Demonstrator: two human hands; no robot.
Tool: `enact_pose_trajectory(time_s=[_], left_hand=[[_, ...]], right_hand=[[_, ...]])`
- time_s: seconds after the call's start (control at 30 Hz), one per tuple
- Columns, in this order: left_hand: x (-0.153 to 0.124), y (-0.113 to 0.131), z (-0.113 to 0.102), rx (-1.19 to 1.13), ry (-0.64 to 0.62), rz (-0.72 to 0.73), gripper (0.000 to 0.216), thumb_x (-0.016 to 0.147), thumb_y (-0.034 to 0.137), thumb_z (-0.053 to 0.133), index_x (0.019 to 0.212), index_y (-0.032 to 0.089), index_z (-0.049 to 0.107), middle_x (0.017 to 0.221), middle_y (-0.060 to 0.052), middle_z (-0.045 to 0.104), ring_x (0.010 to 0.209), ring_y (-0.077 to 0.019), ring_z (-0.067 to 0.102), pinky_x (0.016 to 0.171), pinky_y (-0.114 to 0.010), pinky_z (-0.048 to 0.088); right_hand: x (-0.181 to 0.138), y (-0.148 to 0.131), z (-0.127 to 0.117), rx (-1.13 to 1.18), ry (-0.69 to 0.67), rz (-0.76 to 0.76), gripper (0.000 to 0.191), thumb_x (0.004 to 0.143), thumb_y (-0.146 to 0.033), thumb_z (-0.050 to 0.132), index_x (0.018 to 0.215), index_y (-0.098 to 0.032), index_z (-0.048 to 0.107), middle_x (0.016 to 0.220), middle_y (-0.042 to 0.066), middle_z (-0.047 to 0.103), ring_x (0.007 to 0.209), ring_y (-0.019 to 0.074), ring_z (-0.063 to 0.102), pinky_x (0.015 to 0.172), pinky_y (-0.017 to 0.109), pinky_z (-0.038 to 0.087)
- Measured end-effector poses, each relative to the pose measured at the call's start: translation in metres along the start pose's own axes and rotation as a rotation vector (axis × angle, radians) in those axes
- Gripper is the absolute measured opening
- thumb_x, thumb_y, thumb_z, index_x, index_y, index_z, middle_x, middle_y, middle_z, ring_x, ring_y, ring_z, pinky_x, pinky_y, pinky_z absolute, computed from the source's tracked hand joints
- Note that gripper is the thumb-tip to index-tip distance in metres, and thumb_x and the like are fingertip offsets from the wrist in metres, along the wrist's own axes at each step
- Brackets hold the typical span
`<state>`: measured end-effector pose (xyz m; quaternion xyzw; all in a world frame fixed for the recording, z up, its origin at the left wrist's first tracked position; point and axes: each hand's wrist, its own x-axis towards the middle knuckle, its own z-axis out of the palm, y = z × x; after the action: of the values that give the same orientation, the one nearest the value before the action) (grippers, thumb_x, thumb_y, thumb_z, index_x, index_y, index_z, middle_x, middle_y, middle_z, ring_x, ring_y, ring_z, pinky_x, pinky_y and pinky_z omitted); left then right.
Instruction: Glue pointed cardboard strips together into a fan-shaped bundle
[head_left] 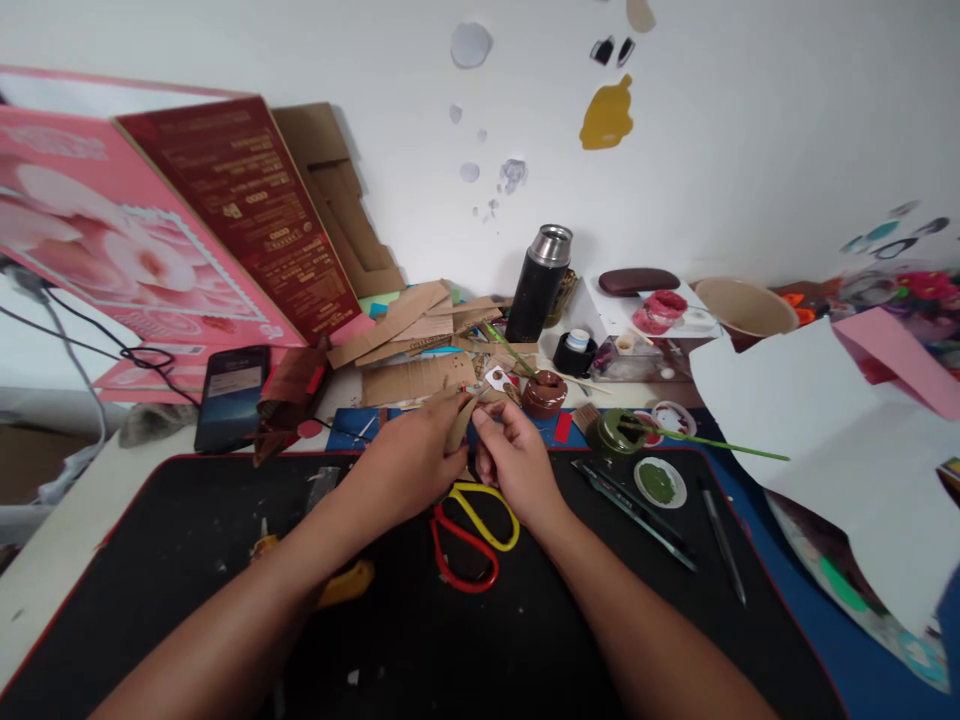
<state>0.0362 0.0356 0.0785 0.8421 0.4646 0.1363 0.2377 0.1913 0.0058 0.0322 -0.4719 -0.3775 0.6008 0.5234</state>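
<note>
Above the black mat (390, 640), my left hand (416, 450) is closed on a narrow brown piece of cardboard (460, 425). My right hand (521, 465) meets it from the right, thumb and fingers pinched together close to that piece. Whatever lies between the right fingertips is too small to make out. Just below both hands lie scissors (513, 520) with one yellow and one red handle, their blades hidden. Under my left forearm, a yellow tool (351, 584) is partly covered.
Behind the hands are cardboard scraps (416, 380), a brown paint jar (544, 394) and a black flask (534, 290). To the right lie a green paint jar (621, 430), its lid (660, 483) and pens (637, 515). A phone (232, 395) leans against a pink box (150, 230) at left.
</note>
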Motion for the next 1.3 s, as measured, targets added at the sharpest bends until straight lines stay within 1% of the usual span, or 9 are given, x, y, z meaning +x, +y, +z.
enact_pose_trajectory(time_s=[0.17,0.43,0.57,0.67,0.77,0.9,0.97,1.17,1.3], left_hand=[[0.001,-0.002,-0.007,-0.054,0.017,0.009,0.062,0.091,0.020,0.068,0.153,0.015,0.058,0.148,-0.016,0.070,0.130,-0.0321,0.070,0.113,-0.047,0.055],[0.002,-0.010,-0.008,-0.128,0.088,0.000,0.062,0.092,0.030,0.071,0.151,0.015,0.060,0.139,-0.015,0.075,0.123,-0.0318,0.074,0.107,-0.045,0.058],[0.003,-0.011,-0.010,-0.144,0.073,0.017,0.061,0.094,0.030,0.068,0.152,0.016,0.058,0.142,-0.014,0.074,0.126,-0.0304,0.073,0.109,-0.044,0.057],[0.002,-0.010,-0.009,-0.096,0.025,0.034,0.066,0.096,0.030,0.066,0.158,0.016,0.051,0.149,-0.017,0.069,0.130,-0.0324,0.070,0.110,-0.047,0.056],[0.000,-0.010,-0.004,0.009,-0.004,0.076,0.075,0.097,0.030,0.065,0.165,0.015,0.038,0.152,-0.022,0.065,0.132,-0.0356,0.069,0.106,-0.049,0.058],[-0.003,-0.010,0.003,0.152,-0.047,0.100,0.088,0.099,0.026,0.061,0.172,0.013,0.014,0.142,-0.027,0.070,0.119,-0.0369,0.076,0.092,-0.047,0.062],[-0.003,-0.007,0.005,0.199,-0.041,0.116,0.090,0.100,0.024,0.060,0.172,0.012,0.007,0.141,-0.028,0.070,0.117,-0.0367,0.076,0.091,-0.047,0.062],[-0.001,0.002,0.007,0.235,-0.067,0.071,0.091,0.099,0.019,0.059,0.171,0.006,0.004,0.134,-0.030,0.073,0.118,-0.0385,0.076,0.092,-0.048,0.061],[-0.003,0.001,0.007,0.131,-0.066,0.040,0.094,0.098,0.020,0.062,0.172,0.009,0.006,0.143,-0.030,0.068,0.127,-0.0390,0.072,0.098,-0.049,0.060]], right_hand=[[-0.001,0.000,0.001,0.002,-0.009,-0.003,0.041,0.089,-0.060,0.074,0.094,-0.024,0.052,0.046,-0.013,0.051,0.036,0.0090,0.040,0.038,0.019,0.030],[-0.001,0.000,-0.001,0.026,0.023,-0.033,0.045,0.090,-0.063,0.074,0.089,-0.022,0.055,0.046,-0.012,0.051,0.035,0.0075,0.041,0.038,0.018,0.031],[0.000,-0.001,-0.001,0.049,0.035,-0.042,0.048,0.089,-0.066,0.074,0.092,-0.022,0.056,0.046,-0.012,0.051,0.035,0.0072,0.040,0.037,0.018,0.031],[0.000,-0.002,-0.001,0.070,0.034,-0.052,0.050,0.088,-0.068,0.075,0.096,-0.022,0.056,0.046,-0.012,0.051,0.035,0.0074,0.040,0.037,0.018,0.031],[0.000,-0.003,0.000,0.079,0.025,-0.051,0.050,0.087,-0.067,0.076,0.099,-0.021,0.059,0.047,-0.012,0.052,0.035,0.0077,0.040,0.036,0.018,0.031],[0.000,-0.001,0.000,0.088,0.011,-0.031,0.049,0.086,-0.065,0.078,0.097,-0.021,0.060,0.045,-0.012,0.051,0.035,0.0073,0.039,0.036,0.018,0.030],[0.000,-0.001,0.000,0.093,0.007,-0.020,0.048,0.086,-0.064,0.078,0.096,-0.021,0.059,0.045,-0.013,0.050,0.035,0.0070,0.039,0.036,0.018,0.029],[0.001,0.000,0.001,0.113,0.006,-0.026,0.045,0.086,-0.061,0.080,0.090,-0.022,0.058,0.041,-0.015,0.045,0.032,0.0057,0.035,0.036,0.018,0.028],[0.001,-0.001,0.001,0.163,0.020,-0.013,0.045,0.083,-0.059,0.084,0.087,-0.021,0.060,0.041,-0.016,0.041,0.031,0.0043,0.029,0.034,0.017,0.025]])
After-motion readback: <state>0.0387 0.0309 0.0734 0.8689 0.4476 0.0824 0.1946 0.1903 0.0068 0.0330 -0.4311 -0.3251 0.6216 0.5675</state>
